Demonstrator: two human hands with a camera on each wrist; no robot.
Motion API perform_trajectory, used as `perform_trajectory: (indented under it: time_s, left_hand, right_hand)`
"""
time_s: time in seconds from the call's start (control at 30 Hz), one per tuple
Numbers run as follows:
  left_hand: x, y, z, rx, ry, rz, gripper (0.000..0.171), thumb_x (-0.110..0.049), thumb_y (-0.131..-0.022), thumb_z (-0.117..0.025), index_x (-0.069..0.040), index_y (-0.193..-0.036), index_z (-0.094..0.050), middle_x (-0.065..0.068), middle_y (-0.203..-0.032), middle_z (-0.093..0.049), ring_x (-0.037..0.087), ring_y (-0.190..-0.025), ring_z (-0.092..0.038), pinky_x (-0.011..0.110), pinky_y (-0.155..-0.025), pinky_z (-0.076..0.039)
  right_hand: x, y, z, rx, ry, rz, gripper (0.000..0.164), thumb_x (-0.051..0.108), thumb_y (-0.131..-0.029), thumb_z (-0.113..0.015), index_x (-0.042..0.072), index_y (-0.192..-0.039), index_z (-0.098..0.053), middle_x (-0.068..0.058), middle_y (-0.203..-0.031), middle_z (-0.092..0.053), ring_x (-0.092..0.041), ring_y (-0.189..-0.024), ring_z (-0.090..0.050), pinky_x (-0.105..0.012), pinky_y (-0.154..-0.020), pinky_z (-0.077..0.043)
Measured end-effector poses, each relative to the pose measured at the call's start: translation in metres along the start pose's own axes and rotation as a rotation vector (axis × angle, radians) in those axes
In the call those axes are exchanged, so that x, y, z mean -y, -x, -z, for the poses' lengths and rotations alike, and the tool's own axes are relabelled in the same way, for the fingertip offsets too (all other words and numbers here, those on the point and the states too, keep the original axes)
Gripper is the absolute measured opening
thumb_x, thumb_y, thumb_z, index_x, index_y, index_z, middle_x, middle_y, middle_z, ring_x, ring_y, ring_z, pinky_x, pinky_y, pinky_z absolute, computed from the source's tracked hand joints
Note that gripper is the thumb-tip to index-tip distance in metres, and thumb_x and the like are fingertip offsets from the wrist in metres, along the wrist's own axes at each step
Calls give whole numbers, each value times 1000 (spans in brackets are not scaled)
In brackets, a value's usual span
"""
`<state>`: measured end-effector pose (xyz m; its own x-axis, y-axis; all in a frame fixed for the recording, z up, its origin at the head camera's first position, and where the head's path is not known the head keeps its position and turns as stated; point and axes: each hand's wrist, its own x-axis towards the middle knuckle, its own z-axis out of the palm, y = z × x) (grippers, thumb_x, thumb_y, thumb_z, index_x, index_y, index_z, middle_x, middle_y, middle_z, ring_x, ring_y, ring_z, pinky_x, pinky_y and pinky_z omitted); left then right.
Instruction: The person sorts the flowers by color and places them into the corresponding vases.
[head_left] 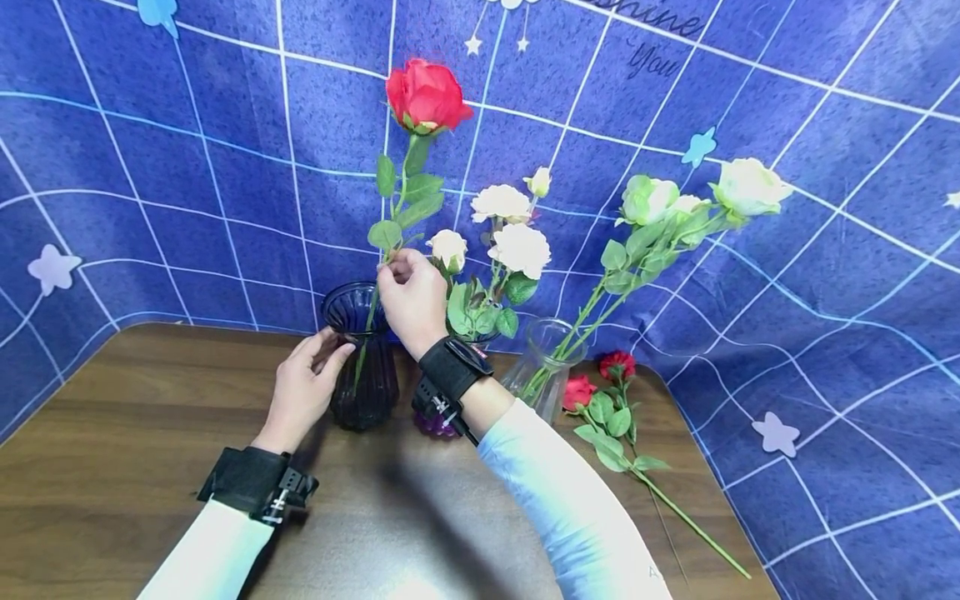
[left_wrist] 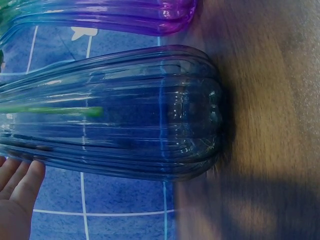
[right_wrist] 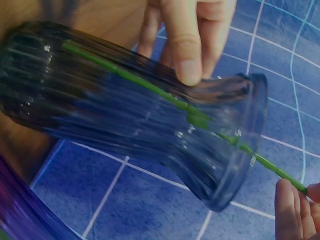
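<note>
A red rose (head_left: 427, 95) stands upright with its green stem (right_wrist: 150, 88) running down inside a dark, ribbed glass vase (head_left: 365, 383). My right hand (head_left: 413, 297) pinches that stem just above the vase's rim, thumb against fingers. At the vase's neck is my left hand (head_left: 302, 385), its thumb on the near side and its fingers reaching behind, as the right wrist view also shows. The stem's lower end hangs above the vase bottom in the left wrist view. The vase stands upright on the wooden table (head_left: 187, 417).
Right of the dark vase, white flowers (head_left: 517, 248) stand in a purple vase (head_left: 435, 423), partly hidden by my right wrist. Farther right, a clear glass vase (head_left: 542, 379) holds leaning pale green-white roses (head_left: 748, 188). Red flowers (head_left: 578, 392) lie at the table's right side. A blue patterned cloth (head_left: 210, 183) hangs behind.
</note>
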<state>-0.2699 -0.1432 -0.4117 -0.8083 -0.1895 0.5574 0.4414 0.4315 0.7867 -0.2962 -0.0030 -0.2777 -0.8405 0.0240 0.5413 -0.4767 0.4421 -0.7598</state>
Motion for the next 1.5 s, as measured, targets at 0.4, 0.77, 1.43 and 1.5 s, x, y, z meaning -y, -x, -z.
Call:
perform_trajectory:
  time_s: [0.4,0.77,1.43,1.5]
  left_hand:
    - [-5,-1,-4,-7,29,-20,31,-9,-88,-63,6,-116,-60,22,-110,-64,-5,-95,-59,-2,-83,-41]
    - [-7,-2,-6,-13,42,-19,32,-6,-87,-65,6,-116,-60,23,-110,-63,-19,-91,-49,-4,-82,-40]
    - [-1,-1,-2,-6,-19,27,35,-17,-90,-63,6,-117,-60,20,-111,-63,-21,-90,-49,-3,-83,-41]
    - [0,-1,-2,-5,-14,29,35,-16,-90,-63,7,-116,-60,21,-111,-63,-21,-89,-48,-3,-83,-41]
  right_hand:
    - [-9,3,1,221,187,-29,11,13,-87,-63,5,-90,-70,-5,-84,-73,-17,-79,-66,-13,-62,-44]
    - [-5,-1,4,299,172,-135,15,14,-86,-65,5,-96,-71,-7,-88,-73,-16,-77,-68,-12,-57,-45]
    - [-2,3,39,259,-16,-143,17,12,-86,-63,2,-98,-71,-11,-83,-72,-18,-67,-70,-15,-56,-52]
    - [-1,5,47,253,-34,-135,19,13,-87,-63,2,-100,-70,-12,-85,-72,-19,-66,-69,-16,-56,-53]
